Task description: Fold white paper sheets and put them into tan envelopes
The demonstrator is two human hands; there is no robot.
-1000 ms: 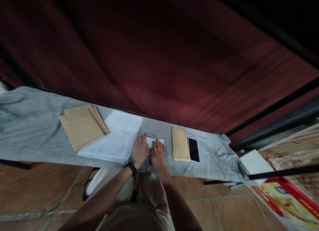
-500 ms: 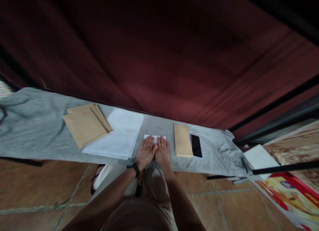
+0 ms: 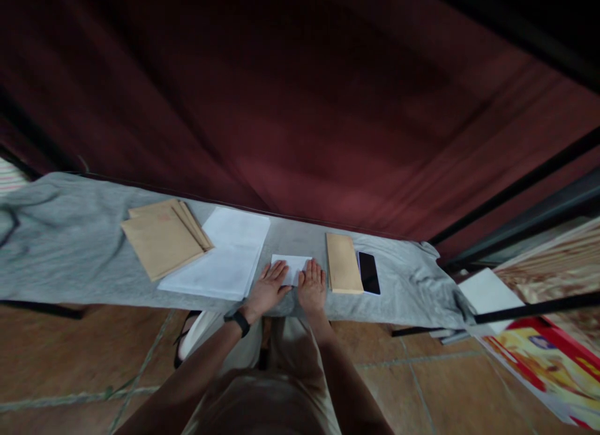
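Your left hand [image 3: 268,289] and right hand [image 3: 312,290] rest flat on the small white paper [image 3: 292,271], below the frame's centre, fingers extended, grip released. A faint red mark [image 3: 164,218] on the brown envelopes [image 3: 162,242], left, and the red-and-yellow packaging [image 3: 550,362], lower right, show nothing legible.

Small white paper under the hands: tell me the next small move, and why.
Probably smooth the middle of the small white paper with the left hand, while the right hand steadies the right end. Both hands lie flat, fingers spread over opposite ends, so the sheet seems braced, and its middle is uncovered between them.
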